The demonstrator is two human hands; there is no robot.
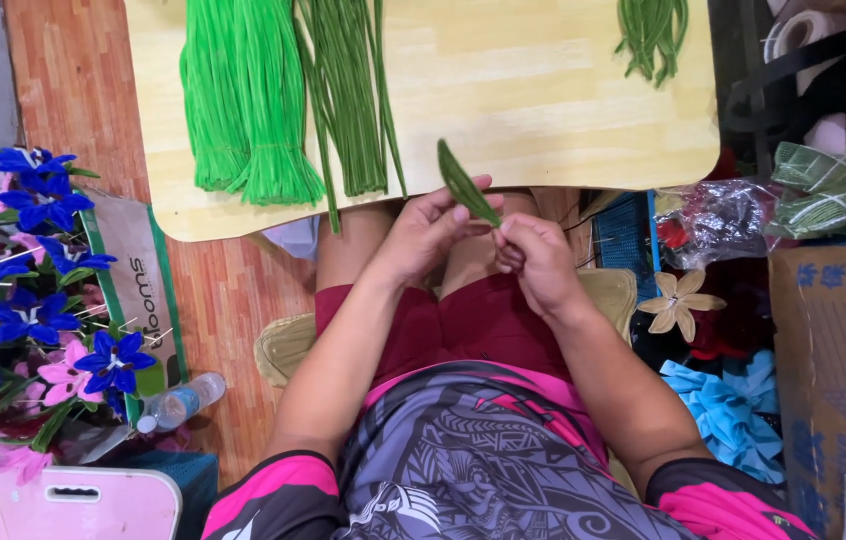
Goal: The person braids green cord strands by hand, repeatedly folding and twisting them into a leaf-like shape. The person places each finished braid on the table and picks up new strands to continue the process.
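Both grips, left hand [423,232] and right hand [541,262], pinch one dark green leaf [467,186] at frame centre, below the desk [543,110]; bundles of green stems [243,100] lie unused, so much seems left.

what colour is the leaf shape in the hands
Dark green; the leaf piece shows best in the head view, pinched between both hands.

Brown cardboard box [838,380], blue print, far right; white-green paper bag [138,275] left, beside flowers; crinkled clear wrappers [713,215] above box.
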